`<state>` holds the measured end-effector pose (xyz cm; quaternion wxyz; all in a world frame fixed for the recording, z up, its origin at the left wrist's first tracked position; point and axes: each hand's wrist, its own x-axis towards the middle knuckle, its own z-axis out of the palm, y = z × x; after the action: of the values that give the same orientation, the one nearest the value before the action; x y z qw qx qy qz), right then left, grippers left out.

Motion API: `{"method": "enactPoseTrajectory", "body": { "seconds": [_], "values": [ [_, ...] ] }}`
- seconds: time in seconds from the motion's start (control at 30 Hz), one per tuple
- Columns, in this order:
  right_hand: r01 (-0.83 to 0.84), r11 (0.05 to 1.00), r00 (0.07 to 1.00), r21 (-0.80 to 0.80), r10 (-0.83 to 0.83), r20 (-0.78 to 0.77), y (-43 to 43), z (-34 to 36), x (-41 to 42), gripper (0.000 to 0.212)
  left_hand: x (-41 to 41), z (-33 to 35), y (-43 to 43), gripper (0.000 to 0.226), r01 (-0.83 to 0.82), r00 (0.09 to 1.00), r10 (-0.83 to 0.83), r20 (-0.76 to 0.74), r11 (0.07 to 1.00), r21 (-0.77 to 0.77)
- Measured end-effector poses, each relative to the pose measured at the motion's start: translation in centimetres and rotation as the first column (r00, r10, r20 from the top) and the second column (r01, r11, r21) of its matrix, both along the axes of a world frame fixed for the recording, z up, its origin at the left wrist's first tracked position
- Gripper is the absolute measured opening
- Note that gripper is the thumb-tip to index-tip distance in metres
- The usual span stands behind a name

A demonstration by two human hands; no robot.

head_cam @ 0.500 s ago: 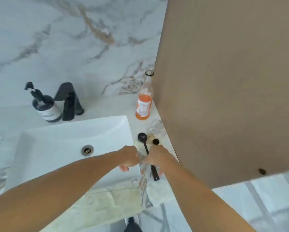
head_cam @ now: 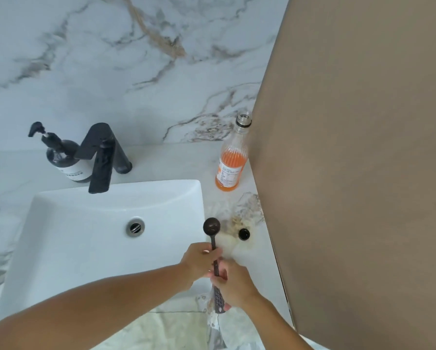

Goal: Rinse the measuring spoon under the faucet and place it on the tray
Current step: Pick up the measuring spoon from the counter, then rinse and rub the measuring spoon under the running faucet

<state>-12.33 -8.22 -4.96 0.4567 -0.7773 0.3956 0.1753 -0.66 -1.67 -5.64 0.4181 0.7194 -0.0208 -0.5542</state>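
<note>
A: Spoon [head_cam: 212,227]?
B: Over the sink [head_cam: 90,210] right rim; left hand [head_cam: 199,263] and right hand [head_cam: 233,284] both grip its handle.
A: Room?
B: Basin open toward the faucet [head_cam: 102,160]. Tray unseen.

Left grip [head_cam: 198,261] and right grip [head_cam: 233,284] closed, touching.

Looking down and forward from head height, one wide-angle view only, nothing shared with a second. Facing the marble wall [head_cam: 111,59], with the bench [head_cam: 176,160] and white sink [head_cam: 85,223] spreading across the lower middle. Sitting close above both forearms, reaching in from the bottom edge toward the sink's right rim. Bending straight lines at the edges. Catching a tan panel [head_cam: 363,147] filling the right side.
</note>
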Motion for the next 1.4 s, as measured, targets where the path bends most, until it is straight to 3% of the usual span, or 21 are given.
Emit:
{"method": "enactPoseTrajectory", "body": {
  "seconds": [0.13,0.23,0.37,0.47,0.6,0.73,0.87,0.93,1.03,1.1,1.23,1.33,1.4],
  "values": [
    [0.060,0.975,0.997,0.216,-0.070,0.043,1.8,0.4,1.2,0.028,1.6,1.8,2.8,0.022,-0.187,0.980,0.179,-0.086,0.978,-0.096],
    [0.040,0.931,0.994,0.364,-0.074,0.080,3.7,1.3,3.4,0.025,3.7,3.0,5.9,0.022,-0.263,0.964,0.256,-0.069,0.955,-0.140],
    [-0.070,0.925,0.996,0.373,0.041,0.085,4.8,4.4,9.2,0.017,7.2,4.1,10.0,0.024,-0.415,0.910,0.410,-0.061,0.899,-0.141],
    [0.068,0.912,0.970,0.405,-0.155,0.188,4.5,8.0,16.2,0.009,9.9,4.4,13.1,0.025,-0.487,0.873,0.484,-0.053,0.863,-0.133],
    [0.229,0.728,0.845,0.646,-0.479,0.240,5.6,13.1,25.6,0.009,12.0,3.6,16.7,0.027,-0.531,0.847,0.523,-0.094,0.839,-0.116],
    [0.297,0.588,0.814,0.752,-0.568,0.123,7.2,14.5,30.4,0.016,14.2,2.1,17.2,0.025,-0.530,0.848,0.525,-0.072,0.841,-0.109],
    [0.290,0.378,0.752,0.879,-0.658,0.035,7.0,15.0,31.9,0.013,16.6,1.4,16.7,0.020,-0.524,0.852,0.519,-0.075,0.841,-0.132],
    [0.257,0.382,0.762,0.888,-0.645,0.057,6.2,15.3,32.3,0.014,17.3,1.3,16.4,0.017,-0.491,0.871,0.481,-0.098,0.859,-0.146],
    [0.194,0.385,0.785,0.902,-0.613,0.093,4.9,15.2,32.1,0.039,17.9,1.3,15.6,0.011,-0.438,0.898,0.422,-0.124,0.883,-0.169],
    [0.211,0.511,0.797,0.833,-0.583,0.155,4.2,13.6,31.1,0.032,18.0,1.0,15.2,0.010,-0.427,0.903,0.405,-0.146,0.885,-0.185],
    [0.450,0.742,0.804,0.496,-0.579,0.137,4.9,7.3,28.2,0.021,18.0,0.8,14.6,0.008,-0.410,0.911,0.386,-0.145,0.884,-0.225],
    [0.331,0.840,0.919,0.431,-0.390,0.054,6.7,3.8,27.0,0.018,17.9,0.9,14.4,0.011,-0.405,0.914,0.381,-0.140,0.884,-0.233],
    [0.258,0.884,0.939,0.390,-0.325,0.115,7.2,2.8,27.1,0.009,18.0,0.8,14.5,0.019,-0.355,0.935,0.337,-0.112,0.906,-0.230]
  ]
}}
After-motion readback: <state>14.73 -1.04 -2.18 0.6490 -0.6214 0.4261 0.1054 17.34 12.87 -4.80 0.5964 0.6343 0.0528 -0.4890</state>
